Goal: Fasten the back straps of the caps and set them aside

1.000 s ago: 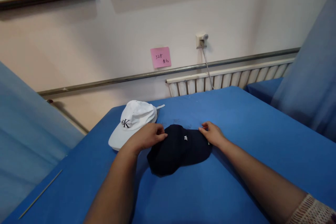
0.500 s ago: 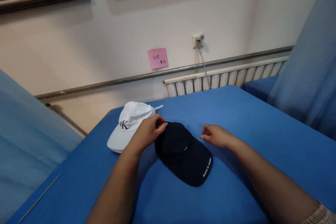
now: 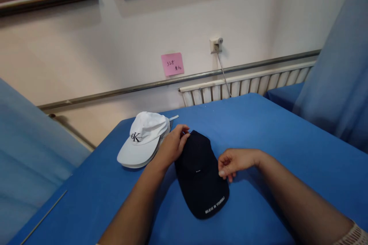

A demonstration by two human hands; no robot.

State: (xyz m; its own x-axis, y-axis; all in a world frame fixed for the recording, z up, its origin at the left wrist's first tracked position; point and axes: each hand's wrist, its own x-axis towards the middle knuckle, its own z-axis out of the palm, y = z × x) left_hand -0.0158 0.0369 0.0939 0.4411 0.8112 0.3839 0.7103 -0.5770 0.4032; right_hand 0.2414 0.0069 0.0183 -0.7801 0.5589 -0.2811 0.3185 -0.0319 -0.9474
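Observation:
A black cap (image 3: 201,178) lies on the blue table (image 3: 258,130), its brim with white lettering pointing toward me. My left hand (image 3: 172,146) pinches the back edge of the cap's crown. Touching the cap's right side, my right hand (image 3: 234,162) has its fingers curled in a loose pinch. A white cap (image 3: 142,138) with a black logo sits just left of my left hand, touching nothing I hold.
A white radiator (image 3: 244,86) runs along the wall behind the table. A pink sticky note (image 3: 172,64) and a wall socket with a cable (image 3: 215,44) are on the wall. Blue fabric (image 3: 336,72) hangs at right, and more blue cloth lies at left.
The black cap has turned on the table, so its brim now points toward me instead of to the lower left. My right hand moved from the crown's far edge to its right side.

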